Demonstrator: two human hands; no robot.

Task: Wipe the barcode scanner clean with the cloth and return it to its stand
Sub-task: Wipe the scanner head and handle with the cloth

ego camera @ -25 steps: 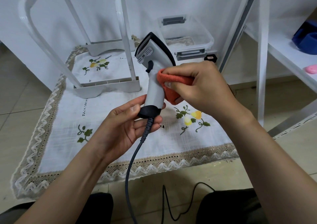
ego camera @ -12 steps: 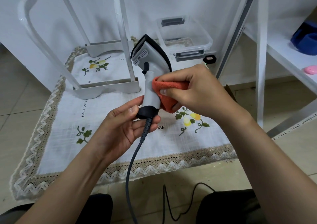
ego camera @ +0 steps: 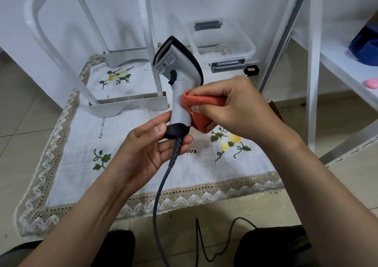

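A grey and black barcode scanner stands upright in the air over a white embroidered cloth mat, head up, its grey cable hanging down toward me. My left hand pinches the black base of its handle. My right hand holds a folded orange cloth pressed against the right side of the grey handle. A small black stand-like object with a green light sits at the back right, partly hidden behind my right hand.
The embroidered mat lies on a tiled floor. A white plastic frame stands on its far part. Behind it is a clear lidded box. White shelf legs rise at the right. A thin black wire runs between my knees.
My right hand slid the orange cloth down the scanner's handle, from just under the trigger to near the black base. The scanner shifted slightly left.
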